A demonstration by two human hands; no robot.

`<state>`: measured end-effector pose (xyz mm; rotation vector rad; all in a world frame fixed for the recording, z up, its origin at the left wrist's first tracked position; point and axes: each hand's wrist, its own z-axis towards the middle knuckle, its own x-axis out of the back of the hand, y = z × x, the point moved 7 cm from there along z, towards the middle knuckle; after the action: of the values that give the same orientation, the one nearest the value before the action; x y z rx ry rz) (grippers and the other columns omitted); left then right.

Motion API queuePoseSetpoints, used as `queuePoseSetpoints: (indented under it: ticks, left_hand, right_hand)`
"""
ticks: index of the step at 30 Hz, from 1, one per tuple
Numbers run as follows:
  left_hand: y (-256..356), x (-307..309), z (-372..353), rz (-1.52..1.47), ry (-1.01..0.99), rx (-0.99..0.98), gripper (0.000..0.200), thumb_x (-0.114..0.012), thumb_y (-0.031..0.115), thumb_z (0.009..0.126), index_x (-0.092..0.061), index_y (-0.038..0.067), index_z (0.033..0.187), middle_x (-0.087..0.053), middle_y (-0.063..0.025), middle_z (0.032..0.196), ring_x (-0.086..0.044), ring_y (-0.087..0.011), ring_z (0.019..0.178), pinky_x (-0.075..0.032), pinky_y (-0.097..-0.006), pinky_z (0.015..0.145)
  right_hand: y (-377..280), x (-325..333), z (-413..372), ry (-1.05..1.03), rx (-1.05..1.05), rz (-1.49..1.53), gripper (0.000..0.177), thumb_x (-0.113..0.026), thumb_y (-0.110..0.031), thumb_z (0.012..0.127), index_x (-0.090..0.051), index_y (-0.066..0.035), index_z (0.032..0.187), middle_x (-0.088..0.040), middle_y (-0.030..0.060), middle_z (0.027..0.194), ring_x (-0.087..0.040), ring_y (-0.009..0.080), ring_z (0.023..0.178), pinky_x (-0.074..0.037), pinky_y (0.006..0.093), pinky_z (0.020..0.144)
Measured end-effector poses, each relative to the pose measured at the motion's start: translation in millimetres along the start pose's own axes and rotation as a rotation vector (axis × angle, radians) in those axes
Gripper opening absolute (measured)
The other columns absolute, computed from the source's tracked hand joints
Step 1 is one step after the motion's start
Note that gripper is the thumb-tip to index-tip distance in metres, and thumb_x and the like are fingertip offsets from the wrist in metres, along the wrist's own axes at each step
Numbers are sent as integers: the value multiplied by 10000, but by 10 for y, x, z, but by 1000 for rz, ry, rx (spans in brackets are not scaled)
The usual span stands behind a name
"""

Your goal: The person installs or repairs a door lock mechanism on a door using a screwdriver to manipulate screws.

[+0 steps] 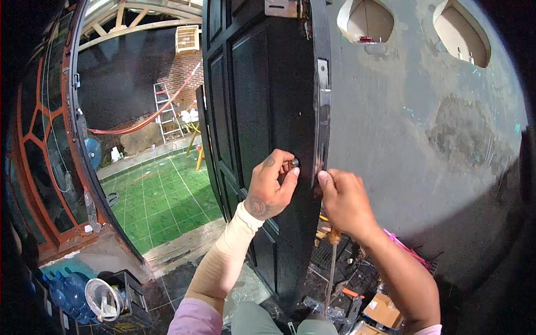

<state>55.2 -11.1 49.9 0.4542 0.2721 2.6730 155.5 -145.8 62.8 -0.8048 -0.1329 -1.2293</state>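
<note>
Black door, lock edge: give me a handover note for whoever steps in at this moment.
Left hand: fingertips pinched on a small round metal piece on the door face, near its edge.
Right hand: fingers at the metal lock plate on the door edge; its grip is hidden.
Screwdriver: amber handle just below the right hand, shaft pointing down; held or not, unclear.
Done: plate sits in the edge.
Left: round piece not yet released, probably not seated.

A black panelled door [262,111] stands open, its narrow edge facing the camera. A long bright metal lock plate [322,111] runs upright along that edge. A small dark round knob [295,162] sits on the door's face just beside the plate, pinched in the left hand [268,190]. An amber-handled screwdriver [334,237] hangs tip-down under the right hand [343,201]
</note>
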Motion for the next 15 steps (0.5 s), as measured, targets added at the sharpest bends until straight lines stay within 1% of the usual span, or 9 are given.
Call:
queuePoseSetpoints:
  ticks: [1, 2, 5, 8, 11, 12, 13, 14, 15]
  left_hand:
    - [-10, -11, 1, -5, 2, 9, 184, -612, -10, 956, -532, -44, 1117, -561, -31, 895, -518, -55, 778, -467, -217, 695]
    - [-12, -20, 6, -8, 4, 15, 184, -613, -10, 954, -532, -44, 1116, -562, -32, 892, -519, -55, 773, -467, -218, 691]
    - [64, -1, 8, 34, 19, -18, 161, -618, -9, 950, -550, -41, 1092, -559, -31, 882, -515, -58, 754, -465, -221, 678]
    - [55, -2, 5, 13, 46, -33, 154, -623, -4, 950, -564, -40, 1088, -544, -28, 872, -501, -57, 743, -458, -219, 678]
    - [7, -25, -4, -13, 64, -13, 159, -629, 3, 951, -574, -41, 1094, -525, -23, 862, -488, -57, 745, -447, -212, 678]
    - [7, -30, 3, -5, 69, -21, 163, -632, 5, 951, -577, -41, 1097, -520, -21, 861, -487, -57, 748, -443, -209, 679]
    - [12, -33, 4, 3, 71, -28, 167, -635, 8, 951, -579, -41, 1101, -515, -20, 860, -485, -57, 752, -440, -206, 679]
    - [1, -29, 7, 7, 51, 26, 161, -637, 11, 951, -587, -42, 1094, -522, -17, 872, -487, -56, 770, -435, -200, 678]
    - [-4, -42, 2, -21, 60, 24, 158, -639, 13, 951, -589, -43, 1091, -525, -17, 875, -486, -55, 768, -437, -200, 680]
  right_hand:
    - [-93, 29, -20, -9, 92, -127, 312, -522, -200, 998, -551, 32, 791, -623, 282, 721, -648, 474, 728, -498, 552, 639]
    - [-109, 0, -54, -19, 165, -335, 269, -510, -221, 998, -552, 22, 890, -634, 277, 718, -646, 484, 727, -521, 534, 621]
    - [-44, -42, -61, -107, 268, -547, 224, -507, -211, 986, -527, 10, 959, -639, 279, 716, -644, 485, 709, -536, 533, 622]
    - [-48, -33, -11, -115, 217, -427, 253, -507, -212, 973, -570, 22, 900, -623, 279, 683, -665, 457, 706, -531, 515, 607]
    - [126, -30, 45, -71, -92, 42, 332, -530, -223, 1009, -562, 19, 784, -508, 141, 569, -600, 239, 547, -463, 390, 525]
    - [271, -131, -19, -183, -449, 358, 452, -465, -255, 1010, -625, 58, 726, -663, 260, 743, -673, 447, 734, -506, 504, 668]
    - [267, -114, -15, -177, -419, 322, 457, -474, -259, 1013, -621, 59, 720, -665, 258, 744, -669, 455, 738, -503, 511, 673]
    - [269, -103, -11, -173, -387, 286, 462, -483, -263, 1017, -616, 60, 714, -667, 256, 745, -664, 463, 742, -500, 517, 678]
    - [255, -90, -7, -169, -352, 251, 468, -492, -267, 1020, -611, 61, 708, -669, 255, 746, -660, 471, 746, -497, 524, 682]
